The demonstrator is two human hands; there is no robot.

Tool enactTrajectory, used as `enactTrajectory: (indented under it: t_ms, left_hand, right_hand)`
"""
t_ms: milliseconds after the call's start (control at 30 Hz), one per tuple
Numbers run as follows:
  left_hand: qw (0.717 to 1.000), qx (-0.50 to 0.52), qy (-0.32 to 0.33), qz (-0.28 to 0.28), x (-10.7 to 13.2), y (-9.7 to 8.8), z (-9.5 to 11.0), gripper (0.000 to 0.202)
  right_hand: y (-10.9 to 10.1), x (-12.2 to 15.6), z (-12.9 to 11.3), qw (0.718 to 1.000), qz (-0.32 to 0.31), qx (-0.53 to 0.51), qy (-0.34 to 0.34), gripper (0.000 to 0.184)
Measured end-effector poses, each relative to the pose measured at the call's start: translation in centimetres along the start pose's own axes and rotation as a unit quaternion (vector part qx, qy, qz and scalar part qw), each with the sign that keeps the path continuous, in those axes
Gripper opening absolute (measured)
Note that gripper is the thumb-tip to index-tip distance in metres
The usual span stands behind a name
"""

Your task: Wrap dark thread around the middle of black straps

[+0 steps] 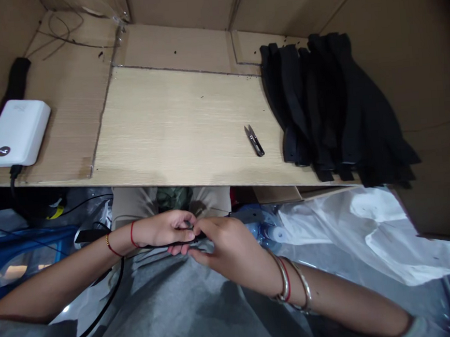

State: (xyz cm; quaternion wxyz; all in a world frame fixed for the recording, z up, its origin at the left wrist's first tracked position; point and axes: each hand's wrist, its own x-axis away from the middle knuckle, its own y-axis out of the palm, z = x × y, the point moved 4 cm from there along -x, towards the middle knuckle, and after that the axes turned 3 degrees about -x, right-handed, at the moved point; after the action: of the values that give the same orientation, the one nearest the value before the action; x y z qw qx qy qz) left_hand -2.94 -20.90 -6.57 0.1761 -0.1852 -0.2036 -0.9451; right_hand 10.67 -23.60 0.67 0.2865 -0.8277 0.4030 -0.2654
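Low in the middle of the frame, the left hand [162, 229] and right hand [231, 253] close together on a black strip [90, 235], its long axis running sideways and its tail reaching left past the left hand. Up on the wooden table [175, 125], thread snips [254, 140] lie just beside a pile of black strips [333, 108], with a white power bank [15, 133] at upper left.
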Motion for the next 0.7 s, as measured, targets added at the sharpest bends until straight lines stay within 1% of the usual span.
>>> enactTrajectory:
  t_ms: [100,167,367,467,533,600,667,700]
  left_hand:
    - [1.0,-0.001,-0.004,-0.002,0.2,0.1,0.4,0.054]
    - [1.0,-0.004,-0.004,-0.003,0.2,0.1,0.6,0.055]
    - [1.0,-0.007,0.0,-0.001,0.2,0.0,0.7,0.053]
    - [1.0,-0.018,0.001,-0.003,0.2,0.1,0.8,0.051]
    - [0.999,-0.032,0.003,0.004,0.2,0.2,0.9,0.047]
    - [0.998,-0.065,0.005,0.024,0.4,0.5,1.0,0.039]
    - [0.99,-0.126,0.007,0.068,0.6,0.7,1.2,0.029]
    - [0.982,-0.162,0.008,0.095,0.7,0.7,1.4,0.024]
  right_hand:
    - [0.7,0.4,0.2,0.999,0.035,0.014,-0.015,0.009]
    - [0.8,0.5,0.3,0.999,0.04,0.015,-0.014,0.006]
    - [0.4,0.3,0.3,0.999,0.046,0.017,-0.007,0.01]
    - [0.2,0.3,0.3,0.999,0.048,0.02,-0.004,0.009]
    - [-0.1,0.3,0.3,0.999,0.043,0.008,0.001,0.011]
    - [-0.5,0.2,0.5,0.999,0.031,-0.023,0.017,0.02]
    - [-1.0,0.2,0.7,0.998,0.012,-0.041,0.05,0.029]
    - [-1.2,0.3,0.8,0.997,0.003,-0.034,0.071,0.028]
